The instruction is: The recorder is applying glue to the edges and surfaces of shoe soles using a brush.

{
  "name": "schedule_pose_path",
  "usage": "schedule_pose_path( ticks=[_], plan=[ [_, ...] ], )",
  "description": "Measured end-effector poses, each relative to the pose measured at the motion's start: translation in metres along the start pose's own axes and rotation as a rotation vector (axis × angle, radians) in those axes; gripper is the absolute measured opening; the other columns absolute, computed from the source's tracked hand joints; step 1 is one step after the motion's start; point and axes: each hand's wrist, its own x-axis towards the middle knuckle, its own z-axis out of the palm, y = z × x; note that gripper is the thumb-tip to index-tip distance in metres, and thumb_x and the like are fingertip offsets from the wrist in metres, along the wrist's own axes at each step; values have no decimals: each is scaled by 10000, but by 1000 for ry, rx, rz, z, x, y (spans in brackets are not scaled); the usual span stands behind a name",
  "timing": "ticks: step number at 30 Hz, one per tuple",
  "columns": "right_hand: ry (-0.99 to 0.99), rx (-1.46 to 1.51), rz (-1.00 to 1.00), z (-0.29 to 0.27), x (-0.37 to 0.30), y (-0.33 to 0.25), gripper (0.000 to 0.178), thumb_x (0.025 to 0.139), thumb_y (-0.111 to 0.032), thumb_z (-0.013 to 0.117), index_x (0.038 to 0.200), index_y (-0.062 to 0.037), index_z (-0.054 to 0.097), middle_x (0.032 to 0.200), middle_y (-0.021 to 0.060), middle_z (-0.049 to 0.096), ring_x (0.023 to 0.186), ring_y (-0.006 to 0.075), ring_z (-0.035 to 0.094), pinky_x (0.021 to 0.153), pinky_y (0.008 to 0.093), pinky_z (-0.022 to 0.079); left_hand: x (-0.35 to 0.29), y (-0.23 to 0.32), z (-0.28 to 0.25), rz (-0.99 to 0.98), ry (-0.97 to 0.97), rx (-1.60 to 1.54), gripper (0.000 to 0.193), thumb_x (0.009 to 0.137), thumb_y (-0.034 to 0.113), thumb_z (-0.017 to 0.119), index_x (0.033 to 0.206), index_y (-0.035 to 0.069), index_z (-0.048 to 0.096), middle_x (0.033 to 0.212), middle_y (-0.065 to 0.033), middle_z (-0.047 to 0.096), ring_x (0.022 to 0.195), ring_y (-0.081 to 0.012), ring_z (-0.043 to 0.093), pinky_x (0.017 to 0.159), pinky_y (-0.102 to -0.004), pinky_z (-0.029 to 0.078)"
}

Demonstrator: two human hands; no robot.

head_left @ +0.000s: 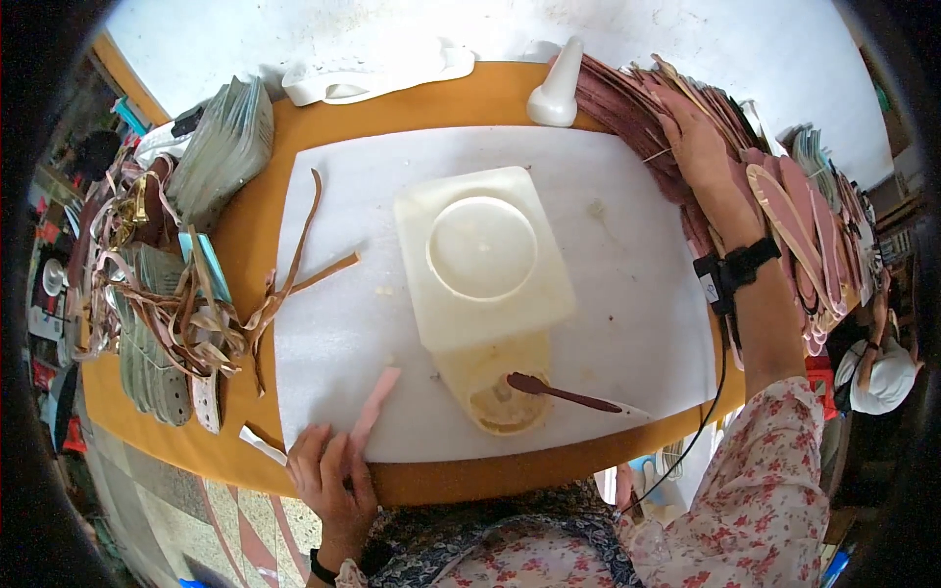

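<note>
Right hand (696, 147) is lying on the red stack (616, 103), left hand (331, 477) is pinching the pink strip (376, 404)

The red stack is standing at the far right of the table (343, 113), and its long axis is slanting from far left to near right. This is the relation that is counting most: the right hand is resting directly on the stack, its fingers stretching forward over the pieces, while the left hand is sitting well apart, at the near left edge. Whether the right fingertips are gripping a piece, I cannot tell. The left fingers are curling, and the thumb and a finger are holding the near end of the strip, which is pointing away from the person and slightly to the right. Between the two hands, the white block (485, 250) is occupying the middle of the sheet (637, 294), with a dark tool (564, 393) lying on its near side
</note>
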Motion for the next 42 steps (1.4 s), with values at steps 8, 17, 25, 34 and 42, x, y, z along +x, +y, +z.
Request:
schedule_pose_path(
  ticks=[8, 17, 25, 34, 42],
  plan=[
    [183, 147, -36, -71, -38, -22, 325, 872, -271, 483, 1098, -47, 553, 949, 224, 578, 898, 380, 552, 776, 421, 439, -1, 2, 0, 20, 28, -6, 200, 775, 62, 562, 966, 7, 542, 1045, -172, 512, 991, -366, 480, 834, -459, 363],
    [77, 44, -26, -125, -197, -36, 336, 826, -85, 534, 1160, -48, 521, 1030, 148, 494, 933, 291, 492, 803, 354, 409, -1, 3, 2, 48, 84, 32, 260, 751, 138, 614, 978, 29, 553, 1047, -141, 520, 992, -353, 484, 840, -440, 358],
    [7, 56, 26, -98, -278, -47, 443, 788, -215, 601, 1205, -105, 501, 1097, 162, 491, 1011, 314, 472, 854, 413, 388, -5, -1, 4, 72, 146, -60, 165, 747, 69, 612, 901, 42, 560, 1013, -126, 535, 963, -321, 501, 812, -406, 385],
    [-8, -108, -91, -116, -273, -50, 495, 739, -187, 638, 1202, -101, 489, 1052, 130, 518, 931, 307, 519, 798, 407, 413, 28, -13, -43, 22, 230, -133, 90, 758, -8, 581, 842, 9, 554, 817, -120, 572, 759, -295, 543, 697, -359, 435],
    [-42, 183, 56, -115, -272, -47, 454, 754, -210, 623, 1178, -125, 486, 964, 147, 593, 787, 312, 598, 670, 403, 482, 37, -43, -34, -31, 220, 65, 299, 748, 30, 565, 1047, 39, 569, 943, -129, 563, 951, -311, 512, 832, -389, 395]
  ],
)
